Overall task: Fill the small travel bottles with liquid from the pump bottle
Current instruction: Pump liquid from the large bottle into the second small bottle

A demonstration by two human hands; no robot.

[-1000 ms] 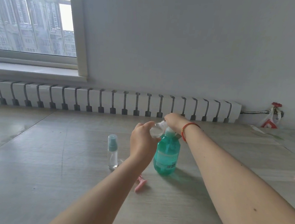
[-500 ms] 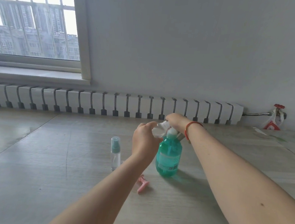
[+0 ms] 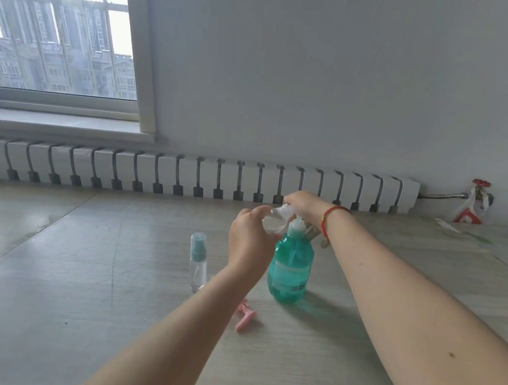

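The green pump bottle (image 3: 291, 266) is standing on the floor, its label too blurred to read. The left hand (image 3: 250, 240) is curling around a clear travel bottle (image 3: 274, 221) at the nozzle. The right hand (image 3: 305, 205) is resting on the pump head (image 3: 297, 223), fingers seemingly bent downward.

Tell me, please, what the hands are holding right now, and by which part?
The left hand holds a clear travel bottle around its body. The right hand rests on the pump bottle head.

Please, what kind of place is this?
Probably a room in a home or flat: a long white radiator runs along the wall below a barred window, and apartment blocks show outside.
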